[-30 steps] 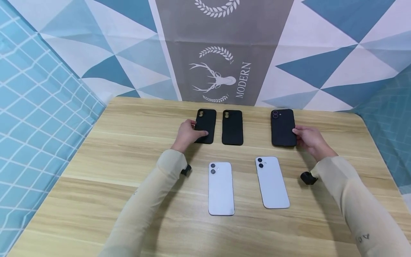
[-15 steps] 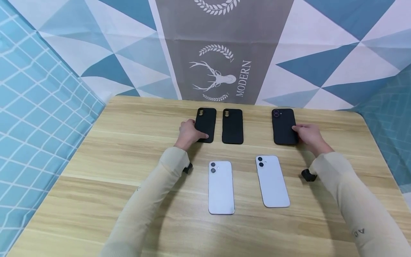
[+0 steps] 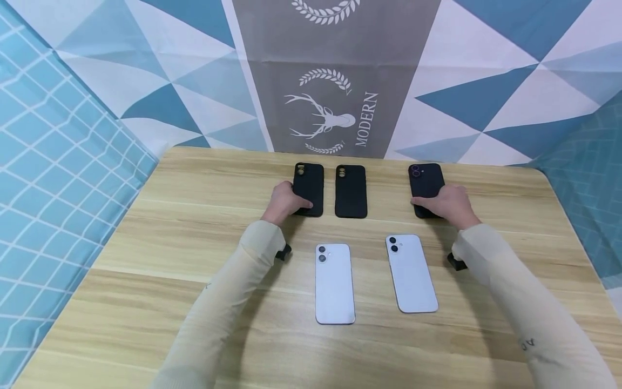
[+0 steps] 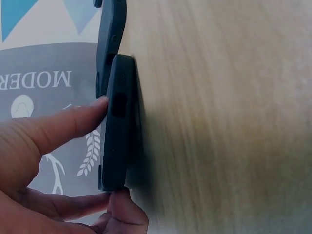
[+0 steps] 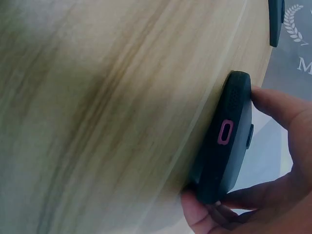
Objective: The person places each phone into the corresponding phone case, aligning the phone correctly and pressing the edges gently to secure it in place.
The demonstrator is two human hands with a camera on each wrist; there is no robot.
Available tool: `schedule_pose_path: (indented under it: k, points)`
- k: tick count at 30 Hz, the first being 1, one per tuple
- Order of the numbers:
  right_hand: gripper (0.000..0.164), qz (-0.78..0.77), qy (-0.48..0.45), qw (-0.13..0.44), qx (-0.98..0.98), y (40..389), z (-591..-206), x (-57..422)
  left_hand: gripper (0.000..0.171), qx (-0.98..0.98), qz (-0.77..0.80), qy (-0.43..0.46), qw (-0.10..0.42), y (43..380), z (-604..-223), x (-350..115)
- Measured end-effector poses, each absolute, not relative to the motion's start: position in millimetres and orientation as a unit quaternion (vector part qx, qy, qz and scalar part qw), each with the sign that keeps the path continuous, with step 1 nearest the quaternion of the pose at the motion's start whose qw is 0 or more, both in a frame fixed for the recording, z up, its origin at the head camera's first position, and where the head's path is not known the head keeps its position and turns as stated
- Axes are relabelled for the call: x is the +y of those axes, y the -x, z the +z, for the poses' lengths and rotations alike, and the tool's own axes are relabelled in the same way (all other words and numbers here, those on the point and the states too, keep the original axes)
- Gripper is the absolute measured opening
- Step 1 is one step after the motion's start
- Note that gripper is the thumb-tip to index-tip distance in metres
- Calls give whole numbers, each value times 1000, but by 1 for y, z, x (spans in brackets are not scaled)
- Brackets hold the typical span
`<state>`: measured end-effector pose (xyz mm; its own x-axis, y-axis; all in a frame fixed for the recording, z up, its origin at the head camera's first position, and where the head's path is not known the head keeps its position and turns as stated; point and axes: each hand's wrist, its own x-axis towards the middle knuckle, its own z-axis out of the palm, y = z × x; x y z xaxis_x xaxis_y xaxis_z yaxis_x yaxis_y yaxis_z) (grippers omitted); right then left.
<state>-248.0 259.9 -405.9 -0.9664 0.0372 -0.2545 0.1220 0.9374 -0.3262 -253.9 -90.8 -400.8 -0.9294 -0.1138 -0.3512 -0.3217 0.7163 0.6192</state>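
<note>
At the back of the table, my left hand (image 3: pixel 286 202) pinches the leftmost black phone case (image 3: pixel 309 189), thumb near its lower edge on the back, fingers at its left side. In the left wrist view that phone case (image 4: pixel 117 131) lies between thumb and curled fingers. A second black phone case (image 3: pixel 351 192) lies just right of it, touched by no hand. My right hand (image 3: pixel 449 205) grips a third black phone case (image 3: pixel 426 181) with purple rings at the camera. Its thumb crosses the lower back. In the right wrist view this phone case (image 5: pixel 229 141) shows a pink-rimmed port opening.
Two white phones lie backs up nearer the person: the left phone (image 3: pixel 335 286) straight, the right phone (image 3: pixel 412 275) slightly turned. The wooden table (image 3: pixel 170 259) meets a patterned backdrop (image 3: pixel 335 81) behind the cases. Blue gridded cloth (image 3: pixel 48 162) hangs at the left.
My right hand has moved left; its thumb has gone from the right edge of the case to across its lower back. That case has shifted slightly. The left hand has hardly moved.
</note>
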Motion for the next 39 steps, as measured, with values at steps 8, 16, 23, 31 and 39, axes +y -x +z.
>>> schedule_pose_path:
  k: [8,16,23,31,39]
  points:
    - [76,-173,-52,120,976,247,-407,258,59,911,368,124,139,264,-406,-98]
    - [73,-163,-61,125,977,247,-409,258,58,896,389,135,170,262,-401,-104]
    - [69,-153,-53,120,980,246,-409,259,55,880,412,141,189,259,-400,-106]
    - [60,-154,-47,114,980,223,-403,259,47,856,462,138,187,259,-404,-110]
    - [60,-196,-26,104,975,189,-398,253,46,826,512,137,194,260,-408,-115]
